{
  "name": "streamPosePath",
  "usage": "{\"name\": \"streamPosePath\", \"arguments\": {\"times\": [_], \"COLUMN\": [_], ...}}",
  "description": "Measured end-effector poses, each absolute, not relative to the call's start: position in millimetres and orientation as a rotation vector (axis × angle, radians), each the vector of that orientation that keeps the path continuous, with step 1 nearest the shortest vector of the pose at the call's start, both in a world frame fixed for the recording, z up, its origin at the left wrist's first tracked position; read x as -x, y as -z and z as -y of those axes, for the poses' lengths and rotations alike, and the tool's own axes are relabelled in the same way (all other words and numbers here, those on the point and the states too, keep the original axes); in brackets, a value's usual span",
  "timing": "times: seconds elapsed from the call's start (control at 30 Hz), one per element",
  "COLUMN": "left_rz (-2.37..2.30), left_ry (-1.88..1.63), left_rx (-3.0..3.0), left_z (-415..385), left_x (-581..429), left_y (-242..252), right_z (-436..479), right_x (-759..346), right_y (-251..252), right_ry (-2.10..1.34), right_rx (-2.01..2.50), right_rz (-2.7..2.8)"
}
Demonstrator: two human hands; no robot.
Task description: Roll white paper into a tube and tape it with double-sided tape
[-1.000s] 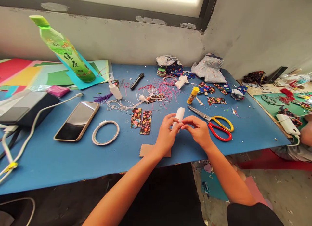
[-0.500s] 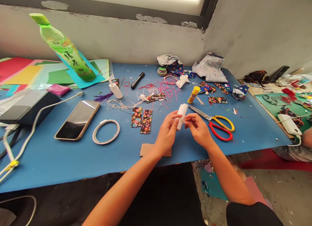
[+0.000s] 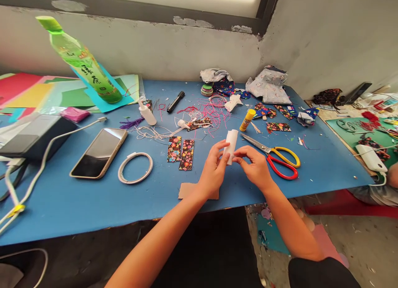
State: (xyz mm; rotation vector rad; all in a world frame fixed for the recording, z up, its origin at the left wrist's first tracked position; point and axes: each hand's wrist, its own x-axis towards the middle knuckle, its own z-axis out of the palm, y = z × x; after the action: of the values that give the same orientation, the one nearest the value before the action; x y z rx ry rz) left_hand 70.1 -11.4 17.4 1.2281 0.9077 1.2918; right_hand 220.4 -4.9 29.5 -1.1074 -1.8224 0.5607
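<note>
A white roll (image 3: 231,141), which looks like paper, stands tilted above the front part of the blue table. My left hand (image 3: 215,165) is closed around its left side, thumb in front. On the other side, my right hand (image 3: 253,165) pinches with thumb and forefinger at the roll's lower right edge. Just right of the roll lie scissors (image 3: 270,151) with one red and one yellow handle. A yellow glue stick (image 3: 247,120) stands behind it. Beneath my left forearm is a piece of brown cardboard (image 3: 186,190), partly covered.
Two flowered fabric strips (image 3: 186,155), a white ring (image 3: 120,172) and a phone (image 3: 98,153) lie to the left. Tangled pink and white strings (image 3: 214,114) spread behind. A tall green bottle (image 3: 87,68) rises at the back left. Part of another person shows at the right edge.
The white roll has shifted slightly left and turned a little more upright. Both hands stay at it, and the right fingers have moved slightly.
</note>
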Motion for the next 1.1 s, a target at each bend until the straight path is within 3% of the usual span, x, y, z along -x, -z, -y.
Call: {"name": "streamPosePath", "arguments": {"times": [0.47, 0.8, 1.1], "left_rz": [-0.710, -0.741, -0.872], "left_ry": [-1.127, -1.189, -1.288], "left_rx": [-0.622, -0.737, -0.908], "left_z": [4.5, 6.1, 7.3], "left_x": [-68.3, -71.3, -70.6], "left_y": [-25.1, -23.0, -19.6], "right_z": [8.7, 8.4, 9.6], "right_x": [-222.3, -220.8, -220.4], "right_y": [-27.8, -27.1, -30.9], "right_ry": [-0.556, -0.687, -0.499], "right_rx": [1.177, 1.159, 1.049], "right_rz": [1.806, 1.692, 1.791]}}
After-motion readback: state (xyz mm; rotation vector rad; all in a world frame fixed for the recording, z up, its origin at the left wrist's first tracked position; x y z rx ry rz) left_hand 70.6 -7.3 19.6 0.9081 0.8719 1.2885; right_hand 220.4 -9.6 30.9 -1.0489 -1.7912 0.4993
